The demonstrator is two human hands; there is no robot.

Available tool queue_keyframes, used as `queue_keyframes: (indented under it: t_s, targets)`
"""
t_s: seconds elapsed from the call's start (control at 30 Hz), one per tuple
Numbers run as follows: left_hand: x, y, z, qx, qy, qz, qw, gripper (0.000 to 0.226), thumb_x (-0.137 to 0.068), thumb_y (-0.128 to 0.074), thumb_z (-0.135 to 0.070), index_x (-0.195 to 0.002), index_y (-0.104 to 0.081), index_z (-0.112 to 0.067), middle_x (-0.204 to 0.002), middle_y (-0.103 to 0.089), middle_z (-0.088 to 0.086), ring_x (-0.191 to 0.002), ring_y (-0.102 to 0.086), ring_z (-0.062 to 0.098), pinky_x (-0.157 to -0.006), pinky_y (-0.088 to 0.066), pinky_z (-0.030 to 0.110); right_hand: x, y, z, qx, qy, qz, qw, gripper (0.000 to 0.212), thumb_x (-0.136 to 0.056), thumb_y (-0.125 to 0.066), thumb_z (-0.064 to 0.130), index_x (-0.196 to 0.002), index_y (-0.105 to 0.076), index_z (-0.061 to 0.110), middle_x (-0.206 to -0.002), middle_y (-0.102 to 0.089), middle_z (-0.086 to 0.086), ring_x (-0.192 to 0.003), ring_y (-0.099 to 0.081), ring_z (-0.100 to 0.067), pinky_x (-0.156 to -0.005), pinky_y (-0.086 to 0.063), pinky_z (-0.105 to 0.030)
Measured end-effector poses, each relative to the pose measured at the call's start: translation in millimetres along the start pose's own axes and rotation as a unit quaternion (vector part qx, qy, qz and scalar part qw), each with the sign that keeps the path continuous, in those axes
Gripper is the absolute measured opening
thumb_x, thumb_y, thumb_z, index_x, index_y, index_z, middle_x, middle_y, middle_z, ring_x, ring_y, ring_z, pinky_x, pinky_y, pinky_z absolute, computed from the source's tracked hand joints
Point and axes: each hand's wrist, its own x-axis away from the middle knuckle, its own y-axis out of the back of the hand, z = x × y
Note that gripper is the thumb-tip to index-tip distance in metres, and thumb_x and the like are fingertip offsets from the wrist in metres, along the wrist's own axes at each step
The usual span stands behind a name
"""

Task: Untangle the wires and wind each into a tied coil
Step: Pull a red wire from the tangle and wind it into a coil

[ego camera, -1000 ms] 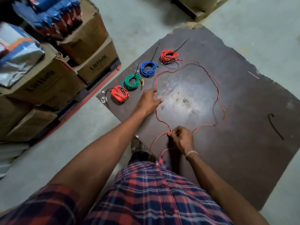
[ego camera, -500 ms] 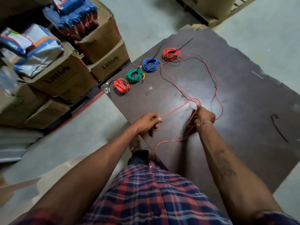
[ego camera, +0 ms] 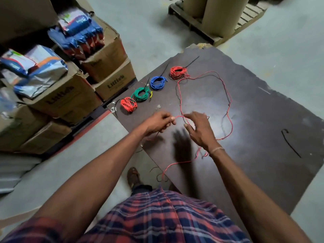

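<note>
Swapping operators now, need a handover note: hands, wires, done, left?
Left hand: pinches the loose red wire near its end, above the board.
Right hand: fingers spread, hooked into the same wire's loop; no clear grip.
Wire: one big open loop across the board, its tail dropping off the near edge toward the floor.
Done: four tied coils in a row along the far left edge: red coil, green coil, blue coil, far red coil.
Left: wind the loose red wire and tie it. A black tie lies at the right.
</note>
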Motion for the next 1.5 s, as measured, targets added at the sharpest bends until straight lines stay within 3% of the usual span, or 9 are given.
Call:
queue_keyframes:
  t_s: [0.23, 0.43, 0.63, 0.87, 0.97, 1.07, 1.17, 1.3, 1.5]
  targets:
    - [18.2, 39.4, 0.1, -0.024, -0.050, 0.032, 0.998, 0.033, -0.105, -0.056, -0.026, -0.096, -0.067, 0.004, -0.069, -0.049, 0.002, -0.061, -0.045, 0.010, -0.056, -0.044, 0.019, -32.8, 15.1, 11.9, -0.023, -0.107, -0.120, 0.987, 0.019, -0.095, -0.061, 0.020, -0.084, -0.073, 0.012, -0.083, -0.071, -0.008, -0.082, -0.063, -0.029, -0.074, -0.045, -0.038]
    - [30.9, 93.8, 18.7, -0.203, -0.040, 0.028, 0.978, 0.029, -0.106, -0.051, -0.031, -0.093, -0.069, -0.012, -0.070, -0.057, -0.002, -0.060, -0.050, 0.011, -0.061, -0.042, 0.026, -58.2, 34.3, -7.2, -0.134, -0.435, -0.277, 0.846, 0.030, -0.095, -0.052, 0.023, -0.090, -0.078, 0.008, -0.094, -0.075, -0.020, -0.096, -0.067, -0.038, -0.074, -0.046, -0.035]
    - [33.1, 122.3, 29.3, -0.083, -0.017, -0.065, 0.994, 0.031, -0.107, -0.051, -0.025, -0.097, -0.066, 0.000, -0.073, -0.051, 0.007, -0.058, -0.053, 0.018, -0.057, -0.053, 0.031, -62.9, 13.8, 7.7, -0.125, -0.405, -0.061, 0.904, 0.051, -0.071, -0.056, 0.043, -0.092, -0.080, 0.002, -0.082, -0.074, -0.018, -0.081, -0.068, -0.032, -0.076, -0.048, -0.036]
    - [25.0, 123.9, 6.0, -0.123, -0.081, -0.085, 0.985, 0.031, -0.104, -0.055, -0.039, -0.095, -0.072, -0.015, -0.069, -0.059, -0.011, -0.055, -0.048, 0.001, -0.052, -0.039, 0.020, -69.6, 2.5, 74.3, 0.183, -0.130, 0.032, 0.974, 0.084, -0.073, -0.053, 0.003, -0.155, -0.036, 0.005, -0.160, -0.029, -0.024, -0.149, -0.024, -0.046, -0.121, -0.016, -0.058]
    - [17.7, 124.5, -4.1, -0.066, -0.065, -0.088, 0.992, 0.031, -0.104, -0.056, -0.030, -0.094, -0.070, -0.004, -0.057, -0.060, -0.017, -0.054, -0.048, 0.002, -0.049, -0.035, 0.018, -77.3, 14.0, 104.8, 0.256, -0.081, 0.336, 0.903, 0.082, -0.085, -0.059, 0.005, -0.160, -0.029, 0.017, -0.162, -0.030, -0.012, -0.151, -0.027, -0.034, -0.122, -0.009, -0.063]
    - [11.6, 126.4, -16.0, 0.106, 0.025, -0.044, 0.993, 0.029, -0.104, -0.048, -0.020, -0.097, -0.068, -0.001, -0.054, -0.048, -0.010, -0.053, -0.035, 0.011, -0.046, -0.031, 0.020, -80.0, 21.8, 119.7, 0.219, -0.103, 0.446, 0.862, 0.086, -0.086, -0.072, 0.028, -0.160, -0.029, 0.021, -0.158, -0.045, -0.006, -0.141, -0.047, -0.030, -0.118, -0.035, -0.046]
    - [14.8, 129.6, -28.5, 0.300, 0.065, 0.021, 0.952, 0.022, -0.102, -0.043, -0.012, -0.097, -0.062, -0.002, -0.060, -0.040, -0.004, -0.045, -0.025, 0.006, -0.047, -0.033, 0.021, -82.8, 18.0, 122.7, 0.025, -0.160, 0.354, 0.921, 0.062, -0.094, -0.068, 0.048, -0.143, -0.051, 0.015, -0.132, -0.069, -0.001, -0.120, -0.064, -0.024, -0.107, -0.046, -0.042]
    - [18.6, 137.4, -32.9, 0.462, 0.051, 0.076, 0.882, 0.027, -0.102, -0.045, -0.005, -0.124, -0.058, 0.007, -0.068, -0.050, -0.002, -0.046, -0.033, 0.003, -0.057, -0.049, 0.020, -82.3, -8.2, 118.2, -0.126, -0.203, 0.121, 0.963, 0.027, -0.106, -0.048, 0.026, -0.095, -0.069, 0.013, -0.066, -0.065, -0.003, -0.066, -0.063, -0.026, -0.071, -0.055, -0.038]
    - [37.5, 143.8, -41.9, 0.389, 0.011, 0.128, 0.912, 0.026, -0.103, -0.050, -0.008, -0.121, -0.062, 0.006, -0.074, -0.060, -0.003, -0.049, -0.041, 0.003, -0.069, -0.057, 0.025, -83.4, -27.0, 82.7, -0.065, -0.297, -0.027, 0.952, 0.048, -0.088, -0.035, 0.039, -0.080, -0.071, 0.009, -0.084, -0.072, -0.016, -0.087, -0.064, -0.038, -0.075, -0.047, -0.037]
